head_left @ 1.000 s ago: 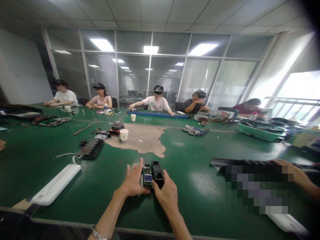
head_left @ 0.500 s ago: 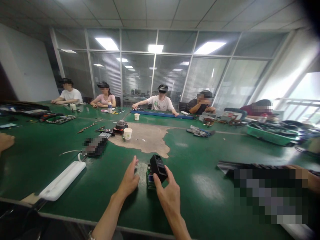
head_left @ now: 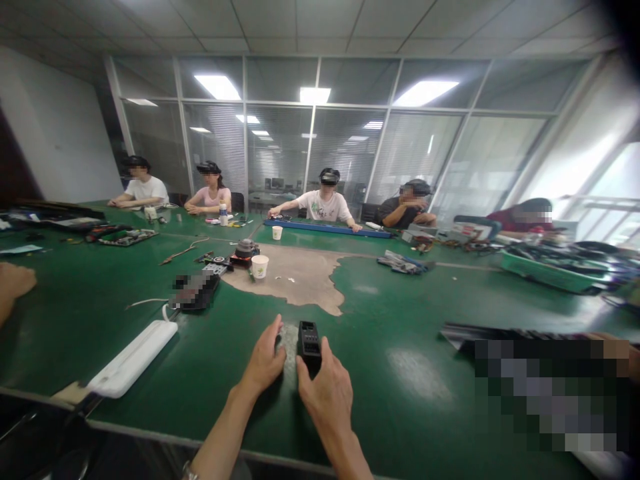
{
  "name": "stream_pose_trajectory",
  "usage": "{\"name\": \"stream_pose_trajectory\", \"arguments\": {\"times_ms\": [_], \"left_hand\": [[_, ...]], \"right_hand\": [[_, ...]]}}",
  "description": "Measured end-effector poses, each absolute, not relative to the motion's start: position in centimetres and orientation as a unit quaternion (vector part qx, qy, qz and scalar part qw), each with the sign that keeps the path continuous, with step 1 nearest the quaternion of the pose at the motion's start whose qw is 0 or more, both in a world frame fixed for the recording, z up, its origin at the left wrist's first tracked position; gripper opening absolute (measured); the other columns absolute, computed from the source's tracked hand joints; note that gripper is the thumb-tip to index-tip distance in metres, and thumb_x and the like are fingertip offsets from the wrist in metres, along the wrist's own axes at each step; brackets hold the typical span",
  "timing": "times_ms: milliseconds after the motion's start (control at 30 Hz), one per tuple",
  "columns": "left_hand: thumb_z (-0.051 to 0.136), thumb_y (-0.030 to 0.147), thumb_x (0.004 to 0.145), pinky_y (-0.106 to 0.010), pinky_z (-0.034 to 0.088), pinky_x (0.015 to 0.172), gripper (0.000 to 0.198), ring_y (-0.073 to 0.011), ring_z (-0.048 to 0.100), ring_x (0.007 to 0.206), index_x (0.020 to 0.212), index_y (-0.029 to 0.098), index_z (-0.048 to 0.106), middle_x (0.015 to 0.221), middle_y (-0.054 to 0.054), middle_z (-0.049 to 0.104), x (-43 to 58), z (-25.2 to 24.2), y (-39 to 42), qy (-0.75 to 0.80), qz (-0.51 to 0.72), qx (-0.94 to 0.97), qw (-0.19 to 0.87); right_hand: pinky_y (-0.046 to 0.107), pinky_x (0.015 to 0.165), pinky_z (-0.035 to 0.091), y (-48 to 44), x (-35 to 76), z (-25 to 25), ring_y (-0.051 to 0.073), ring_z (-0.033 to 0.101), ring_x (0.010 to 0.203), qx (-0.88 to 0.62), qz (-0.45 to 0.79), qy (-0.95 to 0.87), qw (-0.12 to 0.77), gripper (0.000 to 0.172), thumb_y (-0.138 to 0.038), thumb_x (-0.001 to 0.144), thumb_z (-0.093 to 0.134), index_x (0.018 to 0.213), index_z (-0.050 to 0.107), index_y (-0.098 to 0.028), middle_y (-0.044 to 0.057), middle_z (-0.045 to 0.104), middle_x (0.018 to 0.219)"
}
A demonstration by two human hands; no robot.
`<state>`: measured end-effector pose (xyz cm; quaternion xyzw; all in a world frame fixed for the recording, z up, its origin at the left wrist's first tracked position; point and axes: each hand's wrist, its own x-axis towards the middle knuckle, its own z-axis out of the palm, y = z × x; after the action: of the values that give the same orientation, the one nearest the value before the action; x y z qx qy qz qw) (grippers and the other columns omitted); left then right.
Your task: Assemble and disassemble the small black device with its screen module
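A small black plastic housing [head_left: 309,341] with square openings in its upper face is in front of me at the near middle of the table. My right hand [head_left: 326,383] grips its near right side between thumb and fingers. Just to the left, my left hand [head_left: 267,353] is open, thumb apart from the fingers, a short gap away from the housing. No circuit board shows around the housing now; whether one is inside or beneath it I cannot tell.
Left of my hands lies a white power strip [head_left: 134,357], with a dark device [head_left: 197,290] beyond it. A paper cup [head_left: 260,267] stands on the bare brown patch [head_left: 305,280]. Gloves [head_left: 403,262] lie to the right. Another person's hand [head_left: 17,283] rests at the left edge.
The black housing has gone from tilted beside a green circuit board to sitting straighter, and the board is out of sight. My right hand has turned and shifted slightly left with it.
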<state>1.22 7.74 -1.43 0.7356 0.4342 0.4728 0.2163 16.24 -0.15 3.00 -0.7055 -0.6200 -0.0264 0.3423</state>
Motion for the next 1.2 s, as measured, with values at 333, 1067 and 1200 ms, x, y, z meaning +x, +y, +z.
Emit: {"name": "stream_pose_trajectory", "arguments": {"times_ms": [333, 1067, 1200], "left_hand": [[0.048, 0.014, 0.078, -0.047, 0.03, 0.11, 0.071, -0.0237, 0.049, 0.122, 0.145, 0.02, 0.026, 0.129, -0.01, 0.057, 1.3, -0.9, 7.0, 0.429, 0.373, 0.796, 0.206], [0.049, 0.01, 0.065, -0.047, 0.024, 0.112, 0.092, -0.0262, 0.04, 0.128, 0.149, 0.02, 0.014, 0.136, -0.008, 0.051, 1.4, -0.2, 6.4, 0.424, 0.351, 0.806, 0.219], [0.05, 0.01, 0.067, -0.048, 0.025, 0.111, 0.089, -0.0264, 0.043, 0.126, 0.148, 0.02, 0.016, 0.134, -0.009, 0.053, 1.5, -0.2, 6.5, 0.421, 0.353, 0.808, 0.213]], "right_hand": [[0.039, 0.098, 0.041, 0.3, 16.9, 0.0, 0.029, 0.052, 0.119, -0.675, 0.001, -0.63, 0.383, 0.073, -0.049, 0.082, 0.053, 0.138, 0.035, -0.005, 0.02, 0.054, 0.128], [0.036, 0.096, 0.041, 0.4, 21.3, 3.8, 0.023, 0.056, 0.113, -0.636, 0.087, -0.588, 0.491, 0.053, -0.047, 0.083, 0.052, 0.128, 0.05, -0.019, 0.009, 0.061, 0.121], [0.037, 0.096, 0.042, 0.4, 22.3, 1.3, 0.024, 0.057, 0.112, -0.655, 0.087, -0.594, 0.458, 0.05, -0.045, 0.084, 0.051, 0.126, 0.052, -0.019, 0.009, 0.062, 0.119]]}}
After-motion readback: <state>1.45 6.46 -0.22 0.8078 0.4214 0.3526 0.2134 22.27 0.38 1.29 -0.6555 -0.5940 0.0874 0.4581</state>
